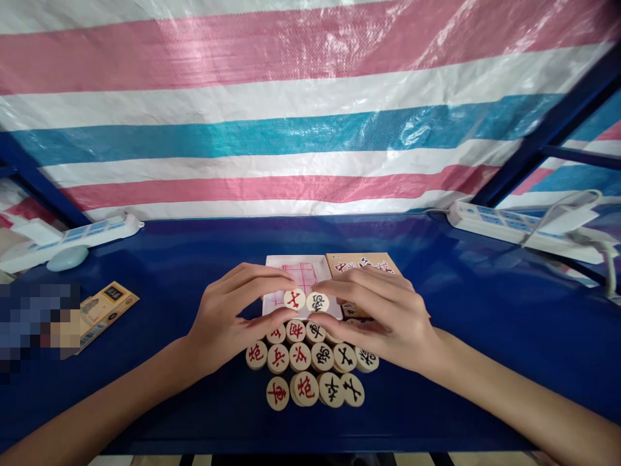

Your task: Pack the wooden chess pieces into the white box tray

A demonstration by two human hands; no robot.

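My left hand [230,310] pinches a round wooden Chinese chess piece with a red character [294,299] between thumb and fingers. Beside it, a Chinese chess piece with a black character [317,302] is gripped the same way by my right hand [388,307]. Whether more pieces are stacked beneath these two, I cannot tell. Both are over the near part of a white box [269,279], in which a red-gridded sheet [301,275] lies. Closer to me, several red-marked pieces [278,358] and black-marked pieces [345,357] stand in rows, some stacked; my hands partly cover the back row.
A printed cardboard lid [361,261] lies right of the box, partly behind my right hand. On the blue table [169,259] are a power strip at left [97,230], another at right [514,226] with cables, a pale mouse [68,258] and a cardboard package [109,310]. Striped sheeting [272,136] hangs behind.
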